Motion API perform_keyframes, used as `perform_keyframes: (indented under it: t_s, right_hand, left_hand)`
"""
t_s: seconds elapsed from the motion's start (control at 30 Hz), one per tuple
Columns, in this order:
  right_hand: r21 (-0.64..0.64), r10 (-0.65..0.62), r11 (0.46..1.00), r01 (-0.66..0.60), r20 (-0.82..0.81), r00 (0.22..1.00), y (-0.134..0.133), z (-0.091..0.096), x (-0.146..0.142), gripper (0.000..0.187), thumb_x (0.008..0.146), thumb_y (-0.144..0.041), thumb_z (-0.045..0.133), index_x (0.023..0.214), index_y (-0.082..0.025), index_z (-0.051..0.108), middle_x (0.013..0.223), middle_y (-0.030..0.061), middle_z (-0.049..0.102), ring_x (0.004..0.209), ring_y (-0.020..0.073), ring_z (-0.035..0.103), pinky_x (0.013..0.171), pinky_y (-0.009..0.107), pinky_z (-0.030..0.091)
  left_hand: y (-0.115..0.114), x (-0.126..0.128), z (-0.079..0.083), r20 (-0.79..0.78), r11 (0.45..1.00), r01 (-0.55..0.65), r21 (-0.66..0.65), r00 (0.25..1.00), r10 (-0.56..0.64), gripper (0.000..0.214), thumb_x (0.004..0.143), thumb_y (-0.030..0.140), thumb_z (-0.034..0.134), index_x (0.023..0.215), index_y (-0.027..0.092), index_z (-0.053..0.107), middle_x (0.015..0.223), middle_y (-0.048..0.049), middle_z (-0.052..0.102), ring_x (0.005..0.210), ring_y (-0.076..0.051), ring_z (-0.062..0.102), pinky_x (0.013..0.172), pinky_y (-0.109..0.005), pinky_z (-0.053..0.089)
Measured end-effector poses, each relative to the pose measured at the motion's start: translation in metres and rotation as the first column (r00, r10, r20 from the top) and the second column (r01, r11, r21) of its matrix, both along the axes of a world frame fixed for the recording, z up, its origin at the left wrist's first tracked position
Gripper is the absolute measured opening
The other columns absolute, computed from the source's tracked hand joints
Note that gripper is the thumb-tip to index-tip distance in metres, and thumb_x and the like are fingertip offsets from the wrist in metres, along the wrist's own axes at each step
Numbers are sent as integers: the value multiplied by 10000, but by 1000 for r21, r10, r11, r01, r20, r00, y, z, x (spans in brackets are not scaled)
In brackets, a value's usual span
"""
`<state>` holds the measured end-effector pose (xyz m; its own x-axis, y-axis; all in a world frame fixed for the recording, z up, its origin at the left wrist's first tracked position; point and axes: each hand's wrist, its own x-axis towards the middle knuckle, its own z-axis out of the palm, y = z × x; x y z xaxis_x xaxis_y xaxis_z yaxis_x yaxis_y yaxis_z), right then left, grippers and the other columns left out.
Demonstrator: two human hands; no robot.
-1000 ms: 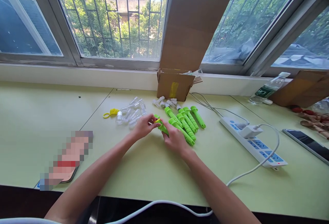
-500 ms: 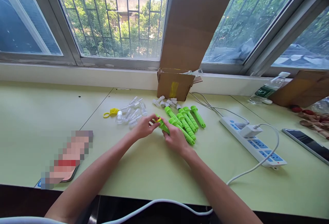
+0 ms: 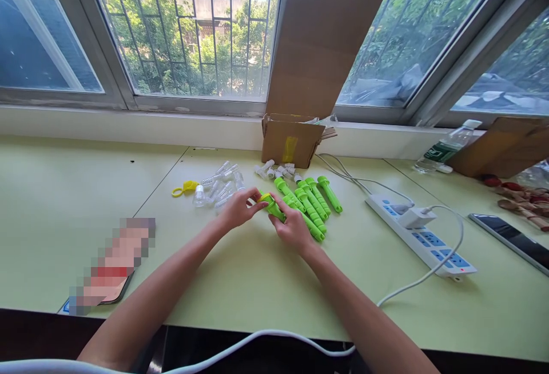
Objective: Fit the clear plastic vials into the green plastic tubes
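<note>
My right hand (image 3: 292, 224) is closed round a green plastic tube (image 3: 275, 209) with a wide threaded end. A yellow ring (image 3: 266, 197) sits at that wide end, and my left hand (image 3: 241, 208) pinches it between thumb and fingers. Just right of my hands lie several more green tubes (image 3: 314, 202), some with spiral grooves. To the left is a loose pile of clear ribbed plastic caps (image 3: 223, 188). Beyond them sits a yellow piece with a ring (image 3: 185, 189). Small white plastic parts (image 3: 285, 170) are scattered behind the green tubes.
A cardboard box (image 3: 289, 144) stands against the window ledge. On the right are a white power strip (image 3: 422, 237) with cables, a phone (image 3: 512, 242) and a water bottle (image 3: 448, 148). A blurred-out flat object (image 3: 114, 265) lies at the front left.
The yellow ring now shows more plainly on the tube's wide end, and the tube has turned slightly toward me. Both hands stay in nearly the same place.
</note>
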<state>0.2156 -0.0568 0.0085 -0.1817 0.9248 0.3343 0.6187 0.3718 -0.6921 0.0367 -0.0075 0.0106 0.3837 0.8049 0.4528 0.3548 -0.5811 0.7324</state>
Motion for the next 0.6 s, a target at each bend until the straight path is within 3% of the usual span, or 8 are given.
perform_keyframes:
  t_s: [0.2,0.33,0.47,0.6]
  right_hand:
    - [-49,-22,999,17,-109,994,1,-1,0,626,790,-257,559,1401,-248,427,942,36,700,533,130,534,581,271,472]
    - [-168,2,985,-49,-267,964,0,1,-1,639,787,-301,573,1404,-232,421,834,26,674,436,88,476,554,270,479]
    - [-268,10,954,-134,-420,907,-3,6,-1,692,773,-306,590,1424,-196,381,586,-57,527,350,57,385,473,250,437]
    - [-295,9,936,-193,-528,849,-4,7,-1,721,746,-299,615,1421,-206,379,565,-95,434,333,42,374,420,222,393]
  left_hand:
    - [-3,6,0,116,995,-6,-95,993,17,305,795,473,603,813,168,585,806,-27,638,751,-140,611,641,-256,528]
    - [0,2,-2,160,987,42,-156,987,-17,348,758,505,632,785,160,591,780,-24,623,722,-132,591,614,-246,509]
    - [4,0,-4,186,977,78,-197,982,-41,367,746,511,644,798,152,593,760,-20,604,697,-121,572,625,-254,512]
    - [5,-1,-4,210,971,101,-219,976,-54,368,740,508,653,797,152,579,763,-19,604,701,-121,572,637,-261,520]
